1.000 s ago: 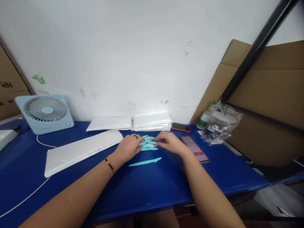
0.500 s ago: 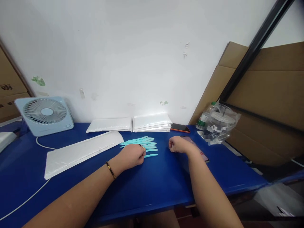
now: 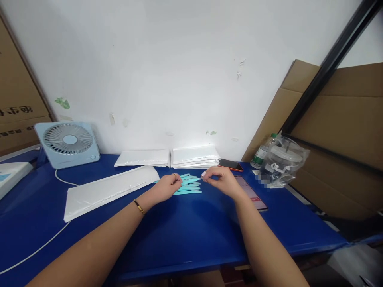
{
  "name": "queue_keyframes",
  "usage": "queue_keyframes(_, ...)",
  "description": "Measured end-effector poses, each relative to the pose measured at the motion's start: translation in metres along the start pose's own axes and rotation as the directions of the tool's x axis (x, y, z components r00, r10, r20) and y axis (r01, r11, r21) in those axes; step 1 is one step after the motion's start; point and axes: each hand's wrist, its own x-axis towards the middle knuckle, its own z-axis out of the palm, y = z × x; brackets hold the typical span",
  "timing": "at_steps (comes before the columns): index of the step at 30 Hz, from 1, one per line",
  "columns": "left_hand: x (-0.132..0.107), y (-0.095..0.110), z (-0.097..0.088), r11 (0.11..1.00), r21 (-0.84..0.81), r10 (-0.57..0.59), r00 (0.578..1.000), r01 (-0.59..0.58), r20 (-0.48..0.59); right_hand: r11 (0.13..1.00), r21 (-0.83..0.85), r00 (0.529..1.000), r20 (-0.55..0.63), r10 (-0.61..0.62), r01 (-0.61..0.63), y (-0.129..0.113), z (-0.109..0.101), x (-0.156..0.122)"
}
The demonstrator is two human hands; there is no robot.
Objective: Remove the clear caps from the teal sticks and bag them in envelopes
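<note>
My left hand (image 3: 168,186) is closed, thumb and fingers pinching one slim teal stick (image 3: 195,180) shaped like an eyebrow razor. It points right, its far end reaching the fingertips of my right hand (image 3: 222,180). That hand is pinched too, with a small whitish piece (image 3: 204,174) at its fingertips; what the piece is, I cannot make out. Several more teal razors (image 3: 191,191) lie side by side on the blue table under and beside my left hand, which hides part of them.
A long white padded packet (image 3: 110,193) lies to the left, with white packet stacks (image 3: 196,155) along the wall. A light-blue fan (image 3: 70,139) stands back left. Right are an orange-edged phone (image 3: 230,165), another phone (image 3: 254,197), a bottle (image 3: 259,155) and a bagged cup (image 3: 284,159).
My left hand has lifted a teal razor from the row. My right hand, closed before, has come to its tip with a whitish piece showing. The view has shifted slightly left.
</note>
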Motion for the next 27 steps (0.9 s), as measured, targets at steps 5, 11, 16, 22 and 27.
queue_keyframes(5, 0.0, 0.003, -0.002, 0.998, -0.046, -0.049, 0.999, 0.05, 0.023, 0.999, -0.008, 0.999, -0.006, -0.051, 0.051, -0.004, 0.006, 0.0)
queue_keyframes(11, -0.001, 0.005, -0.004, 0.985, -0.114, -0.126, 0.99, 0.133, 0.065, 0.99, -0.11, 0.994, -0.055, -0.098, 0.091, 0.0, 0.007, -0.002)
queue_keyframes(16, -0.004, 0.008, -0.004, 0.969, -0.161, -0.168, 0.977, 0.189, 0.136, 0.981, -0.134, 0.989, -0.038, -0.145, 0.139, -0.004, 0.011, -0.001)
queue_keyframes(22, -0.006, 0.009, -0.008, 0.94, -0.185, -0.242, 0.943, 0.286, 0.227, 0.982, -0.108, 0.988, -0.014, -0.155, 0.153, -0.008, 0.015, 0.0)
queue_keyframes(27, -0.006, 0.008, -0.012, 0.933, -0.173, -0.269, 0.93, 0.316, 0.25, 0.978, -0.151, 0.987, -0.047, -0.151, 0.142, -0.004, 0.01, -0.002)
